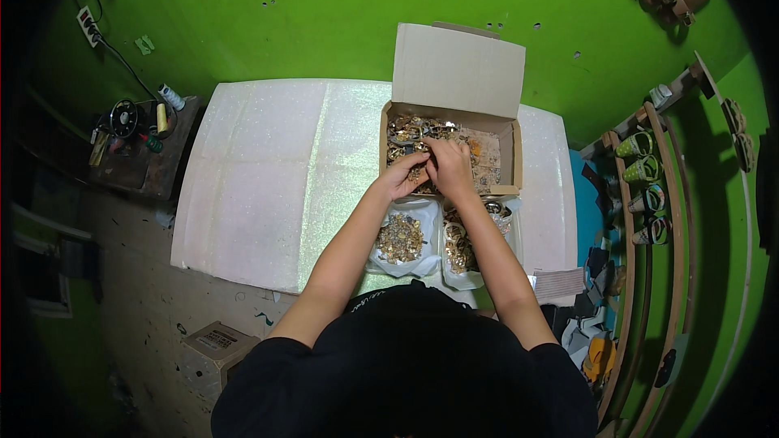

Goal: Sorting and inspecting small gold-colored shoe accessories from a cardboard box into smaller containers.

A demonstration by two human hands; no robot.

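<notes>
An open cardboard box (517, 158) stands on the table with its lid (458, 65) raised at the back. Small gold and silver metal pieces (415, 127) are heaped in its left part. Over the box's front, my left hand (402, 178) and my right hand (449, 165) meet, both with fingers closed together. Whatever is between the fingertips is too small and too covered to make out. Nearer to me, a plastic-lined container (423, 263) holds more gold and silver metal bits. Beside it, a second lined container (464, 281) with gold pieces is partly behind my right forearm.
The table (251, 186) has a pale, shiny cover. At the left is a small dark table (134, 170) with spools and a black wheel. A wooden rack (629, 186) with sandals leans at the right, near scraps on the floor. A carton (217, 349) sits at lower left.
</notes>
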